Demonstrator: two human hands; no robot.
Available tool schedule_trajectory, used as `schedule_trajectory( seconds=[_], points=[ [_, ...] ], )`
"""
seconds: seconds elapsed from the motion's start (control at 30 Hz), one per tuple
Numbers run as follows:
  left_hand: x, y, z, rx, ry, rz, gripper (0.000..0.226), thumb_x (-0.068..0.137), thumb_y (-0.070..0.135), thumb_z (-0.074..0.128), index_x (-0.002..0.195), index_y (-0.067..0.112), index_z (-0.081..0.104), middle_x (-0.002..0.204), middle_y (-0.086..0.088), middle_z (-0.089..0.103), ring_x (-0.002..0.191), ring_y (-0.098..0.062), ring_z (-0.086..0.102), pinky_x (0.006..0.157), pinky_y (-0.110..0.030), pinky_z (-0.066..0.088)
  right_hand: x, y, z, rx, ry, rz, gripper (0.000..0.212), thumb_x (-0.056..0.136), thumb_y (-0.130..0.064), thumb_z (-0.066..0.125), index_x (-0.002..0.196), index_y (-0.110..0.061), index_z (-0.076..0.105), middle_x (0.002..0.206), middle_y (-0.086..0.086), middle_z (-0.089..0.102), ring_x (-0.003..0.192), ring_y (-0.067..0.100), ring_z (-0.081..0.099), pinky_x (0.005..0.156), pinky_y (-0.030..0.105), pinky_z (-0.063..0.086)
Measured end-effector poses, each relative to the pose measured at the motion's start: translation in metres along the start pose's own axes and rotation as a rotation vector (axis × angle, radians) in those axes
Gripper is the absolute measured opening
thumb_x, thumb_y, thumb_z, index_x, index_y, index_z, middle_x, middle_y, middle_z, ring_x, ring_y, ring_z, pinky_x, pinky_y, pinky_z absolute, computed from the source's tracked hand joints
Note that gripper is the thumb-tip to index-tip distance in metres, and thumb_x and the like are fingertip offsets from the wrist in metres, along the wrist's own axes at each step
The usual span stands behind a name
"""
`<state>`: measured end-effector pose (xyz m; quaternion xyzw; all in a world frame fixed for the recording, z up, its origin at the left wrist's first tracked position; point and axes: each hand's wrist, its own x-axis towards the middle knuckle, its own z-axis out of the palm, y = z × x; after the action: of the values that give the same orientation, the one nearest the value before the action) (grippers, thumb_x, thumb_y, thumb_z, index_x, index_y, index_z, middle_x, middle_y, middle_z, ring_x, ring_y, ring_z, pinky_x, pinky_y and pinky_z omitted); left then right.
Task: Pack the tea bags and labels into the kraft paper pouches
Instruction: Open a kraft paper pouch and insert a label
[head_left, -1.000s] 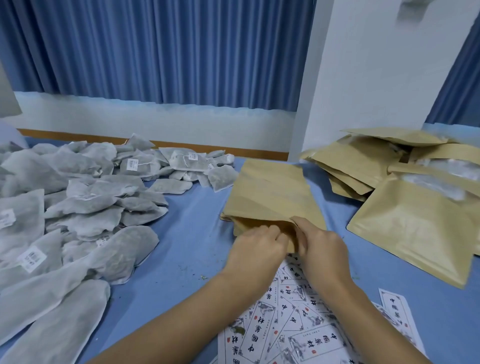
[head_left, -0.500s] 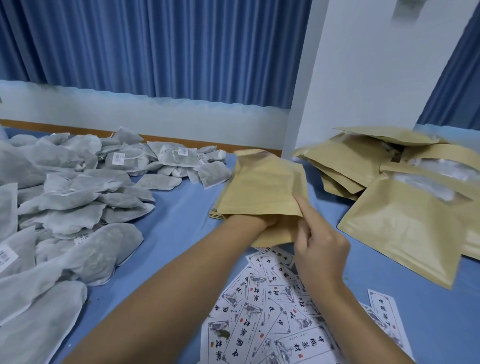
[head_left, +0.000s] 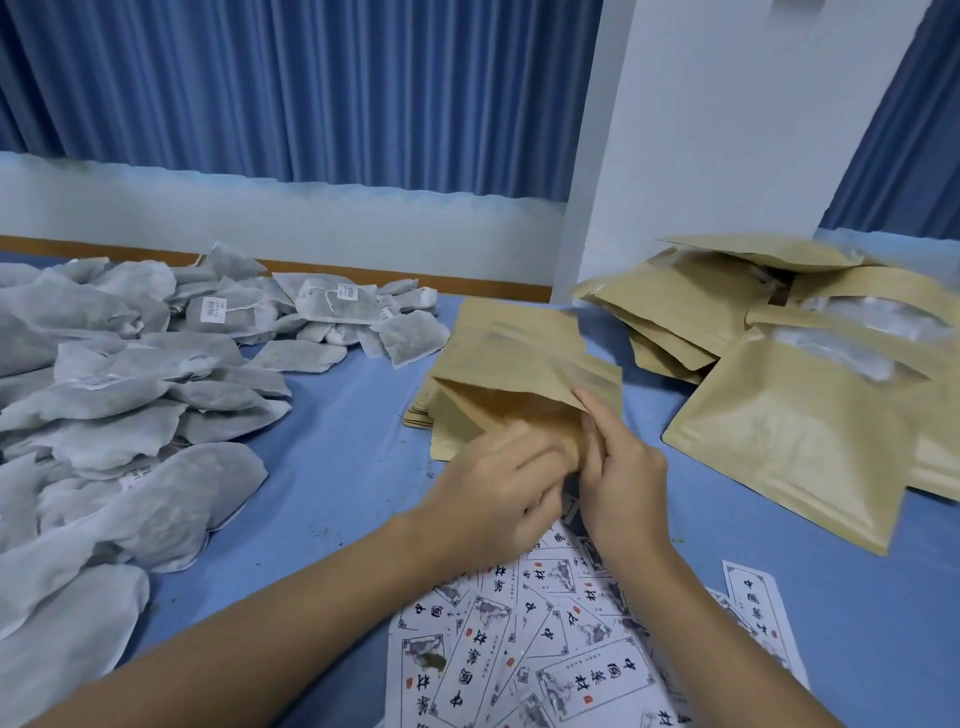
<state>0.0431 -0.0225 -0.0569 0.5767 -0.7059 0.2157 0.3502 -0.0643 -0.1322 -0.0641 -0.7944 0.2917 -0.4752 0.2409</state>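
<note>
Pinching kraft pouch (head_left: 519, 358) flap, right hand (head_left: 621, 470), left hand (head_left: 496, 491) at its mouth

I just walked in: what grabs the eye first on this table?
A grey heap of tea bags fills the left side. In the middle, the left hand and right hand work at an open pouch, with printed labels spread nearer the viewer and more pouches piled at right.

Left hand (head_left: 498, 486) and right hand (head_left: 621, 470), side by side, fingers (head_left: 595, 410) pinching the pouch (head_left: 524, 353).
</note>
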Motion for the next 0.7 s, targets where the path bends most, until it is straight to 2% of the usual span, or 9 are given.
schedule_trajectory(
  seconds=[0.07, 0.17, 0.2, 0.27, 0.37, 0.43, 0.57, 0.63, 0.7],
  points=[
    [-0.013, 0.008, 0.0, -0.084, -0.076, -0.001, 0.017, 0.092, 0.012, 0.056, 0.098, 0.004, 0.07, 0.086, -0.003, 0.062, 0.077, -0.022, 0.054, 0.072, -0.034, 0.047, 0.002, 0.002, -0.001, -0.016, -0.005, 0.03, 0.035, 0.103, -0.015, 0.053, 0.131, -0.03, 0.067, 0.051, -0.009, 0.039, 0.053, 0.006, 0.046, 0.05, 0.011, 0.033],
    [-0.018, 0.015, 0.01, -0.151, -0.417, -0.238, 0.043, 0.094, 0.054, 0.055, 0.115, 0.018, 0.066, 0.106, 0.005, 0.061, 0.101, -0.015, 0.051, 0.094, -0.037, 0.044, 0.002, 0.002, -0.004, 0.003, -0.025, 0.023, 0.034, 0.103, -0.013, 0.053, 0.129, -0.028, 0.068, 0.051, -0.011, 0.04, 0.053, 0.005, 0.046, 0.051, 0.01, 0.033],
    [-0.018, 0.017, 0.015, -0.137, -0.485, -0.256, 0.051, 0.091, 0.064, 0.053, 0.117, 0.023, 0.064, 0.11, 0.008, 0.059, 0.107, -0.013, 0.048, 0.101, -0.037, 0.039, 0.001, 0.002, -0.005, 0.006, -0.035, 0.016, 0.034, 0.102, -0.012, 0.053, 0.129, -0.028, 0.068, 0.051, -0.013, 0.04, 0.053, 0.004, 0.047, 0.051, 0.009, 0.032],
    [-0.016, 0.02, 0.021, -0.09, -0.544, -0.223, 0.054, 0.089, 0.072, 0.05, 0.118, 0.029, 0.066, 0.113, 0.013, 0.059, 0.115, -0.01, 0.045, 0.11, -0.038, 0.03, 0.001, 0.0, -0.006, 0.002, -0.058, -0.003, 0.035, 0.102, -0.01, 0.054, 0.129, -0.025, 0.069, 0.05, -0.018, 0.042, 0.053, 0.0, 0.049, 0.052, 0.005, 0.032],
    [-0.012, 0.021, 0.023, -0.104, -0.509, -0.219, 0.042, 0.093, 0.063, 0.051, 0.115, 0.033, 0.071, 0.111, 0.014, 0.065, 0.115, -0.009, 0.048, 0.112, -0.038, 0.027, -0.001, -0.001, -0.005, 0.002, -0.077, -0.022, 0.034, 0.101, -0.007, 0.055, 0.128, -0.022, 0.069, 0.052, -0.027, 0.05, 0.056, -0.01, 0.052, 0.055, 0.0, 0.032],
    [-0.01, 0.023, 0.022, -0.097, -0.494, -0.212, 0.036, 0.096, 0.056, 0.051, 0.115, 0.033, 0.071, 0.111, 0.013, 0.066, 0.114, -0.01, 0.049, 0.112, -0.038, 0.026, 0.0, -0.001, -0.005, -0.002, -0.082, -0.021, 0.035, 0.101, -0.007, 0.054, 0.129, -0.022, 0.069, 0.06, -0.036, 0.054, 0.057, -0.009, 0.052, 0.055, 0.001, 0.033],
    [-0.013, 0.031, 0.019, 0.128, -0.451, -0.063, 0.04, 0.103, 0.037, 0.032, 0.103, 0.022, 0.069, 0.102, 0.008, 0.067, 0.109, -0.012, 0.053, 0.119, -0.039, 0.016, -0.001, -0.002, -0.008, -0.012, -0.087, -0.029, 0.035, 0.101, -0.007, 0.054, 0.129, -0.023, 0.068, 0.061, -0.036, 0.053, 0.055, -0.004, 0.051, 0.053, 0.004, 0.034],
    [-0.015, 0.031, 0.014, 0.171, -0.368, 0.014, 0.035, 0.1, 0.026, 0.036, 0.091, 0.02, 0.069, 0.092, 0.007, 0.067, 0.099, -0.013, 0.06, 0.117, -0.035, 0.025, -0.001, -0.001, -0.009, -0.018, -0.088, -0.019, 0.035, 0.101, -0.007, 0.054, 0.129, -0.024, 0.068, 0.051, -0.019, 0.049, 0.052, 0.002, 0.046, 0.051, 0.008, 0.032],
    [-0.016, 0.024, 0.008, 0.187, -0.241, 0.098, 0.019, 0.094, 0.015, 0.054, 0.086, 0.016, 0.071, 0.091, 0.005, 0.068, 0.091, -0.016, 0.064, 0.103, -0.034, 0.042, -0.001, 0.0, -0.01, -0.019, -0.087, 0.007, 0.036, 0.102, -0.009, 0.054, 0.129, -0.027, 0.068, 0.046, -0.011, 0.038, 0.05, 0.009, 0.041, 0.049, 0.012, 0.032]
  ],
)
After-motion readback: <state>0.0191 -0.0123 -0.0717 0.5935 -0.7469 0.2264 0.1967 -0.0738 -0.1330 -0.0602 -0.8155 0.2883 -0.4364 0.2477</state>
